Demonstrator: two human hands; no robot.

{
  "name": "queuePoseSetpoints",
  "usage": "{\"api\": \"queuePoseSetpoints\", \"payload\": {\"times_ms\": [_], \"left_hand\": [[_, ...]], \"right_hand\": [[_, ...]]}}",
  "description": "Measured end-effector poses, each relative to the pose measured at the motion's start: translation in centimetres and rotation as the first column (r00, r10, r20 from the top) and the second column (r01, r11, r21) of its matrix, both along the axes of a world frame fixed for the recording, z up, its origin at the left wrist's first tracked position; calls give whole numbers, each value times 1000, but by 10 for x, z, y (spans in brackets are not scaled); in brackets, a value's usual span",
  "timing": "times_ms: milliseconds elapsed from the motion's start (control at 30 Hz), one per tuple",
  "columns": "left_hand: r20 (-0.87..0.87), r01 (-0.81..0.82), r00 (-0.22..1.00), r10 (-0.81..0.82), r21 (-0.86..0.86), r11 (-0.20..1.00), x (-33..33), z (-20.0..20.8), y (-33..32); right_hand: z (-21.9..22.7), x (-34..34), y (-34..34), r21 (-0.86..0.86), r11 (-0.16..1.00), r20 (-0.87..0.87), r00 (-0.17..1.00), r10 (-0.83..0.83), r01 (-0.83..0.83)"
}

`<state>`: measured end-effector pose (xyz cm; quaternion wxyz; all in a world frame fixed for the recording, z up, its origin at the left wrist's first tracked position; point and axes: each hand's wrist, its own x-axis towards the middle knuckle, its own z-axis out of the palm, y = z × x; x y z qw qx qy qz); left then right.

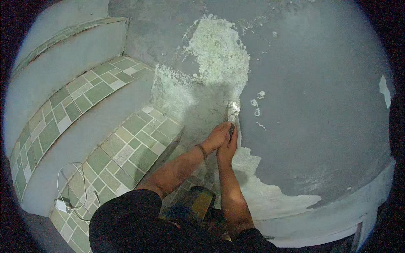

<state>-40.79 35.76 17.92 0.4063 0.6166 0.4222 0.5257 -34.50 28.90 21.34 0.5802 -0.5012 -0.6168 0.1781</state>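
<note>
Both of my hands are closed around the dark handle of a scraper, whose shiny metal blade points up and away from me. My left hand wears a dark band at the wrist and grips from the left side. Just right of it and slightly nearer, my right hand wraps the same handle. The blade lies at the edge between the grey paint and a bare, pale patch of wall. Whether its tip is under the paint I cannot tell.
Tiled steps with green and white pieces rise on the left. A white cable with a white plug-like block lies on the lower step. Below my arms is a yellowish object, partly hidden. A pale ledge curves along the lower right.
</note>
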Motion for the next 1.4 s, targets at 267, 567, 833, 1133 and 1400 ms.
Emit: {"api": "queuePoseSetpoints", "payload": {"times_ms": [267,567,833,1133,1400], "left_hand": [[-115,-51,990,77,209,977,-18,25,-3],[-34,-9,999,19,270,963,-29,16,2],[-136,-97,981,137,269,958,-35,12,-6],[-90,-13,995,34,230,973,-50,33,-16],[186,203,963,-193,-38,978,-63,59,-23]], "right_hand": [[10,-13,6,-96,995,-105,994,9,-19],[-20,-19,23,-29,985,-282,947,153,-168],[-56,18,-24,-110,992,229,969,90,-66],[-30,-13,-9,-45,994,39,994,98,-96],[-63,-31,17,-93,968,-64,971,229,-235]]}}
